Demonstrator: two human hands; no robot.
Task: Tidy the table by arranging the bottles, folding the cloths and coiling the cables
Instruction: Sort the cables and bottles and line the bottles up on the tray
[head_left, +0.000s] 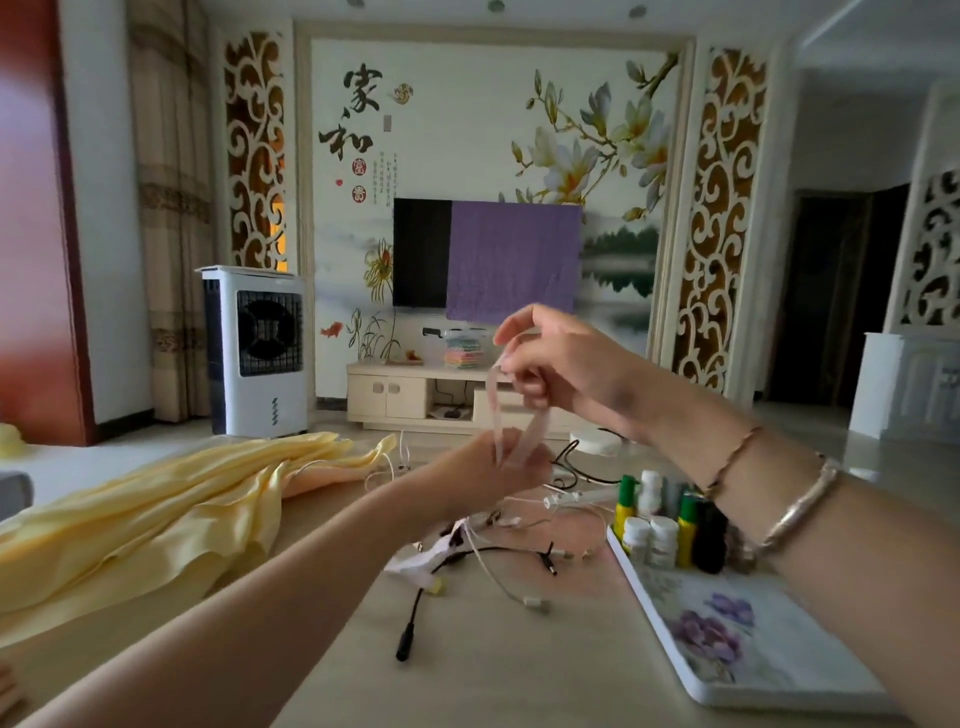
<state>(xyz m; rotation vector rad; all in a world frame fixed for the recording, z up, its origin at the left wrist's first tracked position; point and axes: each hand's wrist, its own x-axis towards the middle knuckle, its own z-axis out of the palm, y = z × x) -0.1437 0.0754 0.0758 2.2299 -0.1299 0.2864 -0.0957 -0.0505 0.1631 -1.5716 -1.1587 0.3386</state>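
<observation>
I see a beige table (519, 649). Lying on it: crumpled yellow cloth (156, 514) on the left, a tangle of black and white cables (498, 551) in the middle, a floral tray (670, 639) on the right with bottles (670, 525) bunched upright at its far end.

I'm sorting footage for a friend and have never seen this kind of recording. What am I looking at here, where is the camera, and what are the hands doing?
There is no machine: one wide-angle camera worn on a person's head looks forward and down, so the two arms reaching in are the wearer's own. The left hand and right hand are raised above the table, stretching a pale flat cable between them. On the table lie a crumpled yellow cloth, a loose tangle of cables, and a flowered tray with small bottles standing at its far end. Beyond is a living room with a television.
</observation>
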